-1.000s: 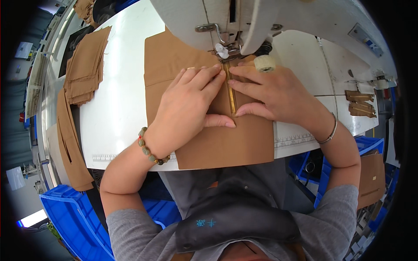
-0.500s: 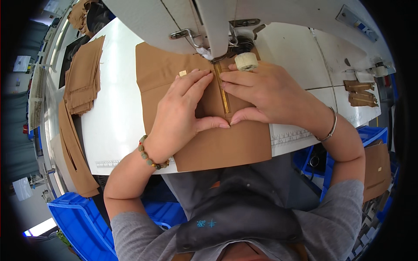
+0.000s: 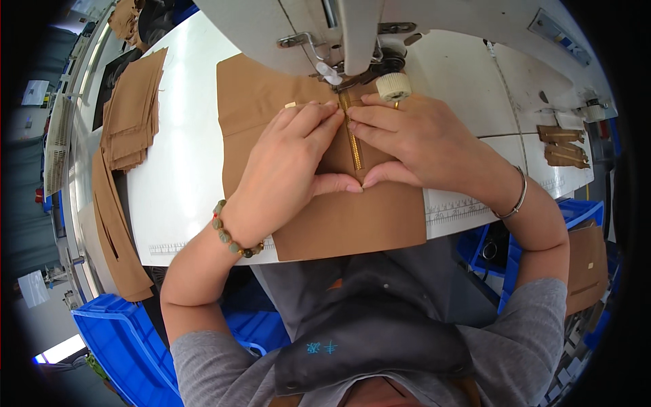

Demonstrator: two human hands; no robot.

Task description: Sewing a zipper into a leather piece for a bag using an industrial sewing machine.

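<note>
A brown fabric panel [image 3: 349, 224] lies on the white table [image 3: 176, 203] beneath the white sewing machine [image 3: 366, 34], with a brass zipper [image 3: 354, 142] running down its middle to the presser foot [image 3: 337, 87]. My left hand [image 3: 288, 163] lies on the panel left of the zipper, fingertips by the foot, thumb out toward the zipper's lower end. My right hand [image 3: 424, 146] rests on the right side, fingers spread beside the zipper, its thumb tip close to the left thumb's. Both hands are open, pressing the fabric.
Stacked brown pieces [image 3: 132, 102] and long slit strips [image 3: 115, 230] lie at the left. Small zipper pieces [image 3: 563, 149] sit at the right. Blue bins [image 3: 115, 339] stand below both sides of the table; a brown piece [image 3: 583, 264] hangs at the lower right.
The view shifts slightly. Both thumb tips have drawn closer together just below the zipper's end; the fingers stay on the fabric near the presser foot.
</note>
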